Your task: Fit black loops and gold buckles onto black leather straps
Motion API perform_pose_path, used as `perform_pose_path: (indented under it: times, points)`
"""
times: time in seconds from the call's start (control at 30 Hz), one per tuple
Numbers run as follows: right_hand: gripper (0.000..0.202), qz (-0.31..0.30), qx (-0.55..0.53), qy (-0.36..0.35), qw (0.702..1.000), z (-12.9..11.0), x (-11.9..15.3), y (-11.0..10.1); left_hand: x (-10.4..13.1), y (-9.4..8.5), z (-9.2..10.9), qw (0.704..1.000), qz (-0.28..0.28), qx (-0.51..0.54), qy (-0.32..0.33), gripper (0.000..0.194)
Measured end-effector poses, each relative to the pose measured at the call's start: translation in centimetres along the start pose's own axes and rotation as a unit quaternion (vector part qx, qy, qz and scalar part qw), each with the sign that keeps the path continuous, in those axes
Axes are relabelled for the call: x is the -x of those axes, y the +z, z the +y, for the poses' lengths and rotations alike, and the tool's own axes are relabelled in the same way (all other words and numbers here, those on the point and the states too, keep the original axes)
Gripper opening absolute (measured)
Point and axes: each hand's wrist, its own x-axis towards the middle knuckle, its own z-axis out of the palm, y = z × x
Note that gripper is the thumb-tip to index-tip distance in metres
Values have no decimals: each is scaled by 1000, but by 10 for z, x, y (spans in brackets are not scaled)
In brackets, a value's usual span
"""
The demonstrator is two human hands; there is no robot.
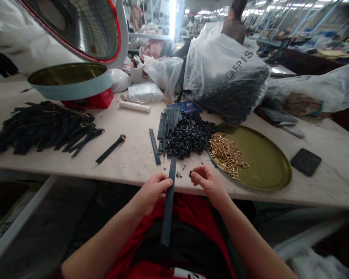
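Covering the left of the frame, a pile of black straps (43,128) lies on the table (136,155); a single strap (109,150) with a gold-coloured fitting (122,137) at its upper end lies apart. At lower centre, the left hand (151,193) pinches a dark strip (168,213) between thumb and fingers; the strip extends above and below the grip (its upper end leans slightly right). Above it, at centre, flat strips (163,130) lie beside a heap of black loops (189,135). Right of centre, the right hand (208,183) pinches a small dark piece (190,174), apart from the strip. Further right, a round tray (264,155) holds gold-coloured metal pieces (225,153) along its left side. Beside it lies a black rectangular object (306,161).
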Motion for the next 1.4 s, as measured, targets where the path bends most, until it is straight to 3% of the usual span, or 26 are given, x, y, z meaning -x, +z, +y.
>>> perform_pose_path:
  times: [0.2,0.37,0.57,0.67,0.77,1.0,1.27,1.4]
  points:
    - [32,-59,-227,158,959,4,49,12,10,-9,3,992,59,67,93,19]
    - [28,-33,-311,179,933,11,68,21,11,-13,4,975,127,104,151,20]
    - [29,46,-334,174,925,12,57,28,18,-6,-6,974,146,79,156,38]
    - [32,61,-346,194,916,11,51,26,26,1,-10,988,104,-10,114,34]
    - [34,57,-358,198,911,10,48,23,29,8,-13,990,65,-80,100,19]
    - [36,60,-379,201,901,10,39,20,24,19,-13,970,93,-172,145,14]
    - [31,5,-342,199,918,12,35,7,20,10,-28,927,75,-310,199,10]
    - [28,-27,-324,190,926,13,37,3,21,7,-34,916,103,-324,215,11]
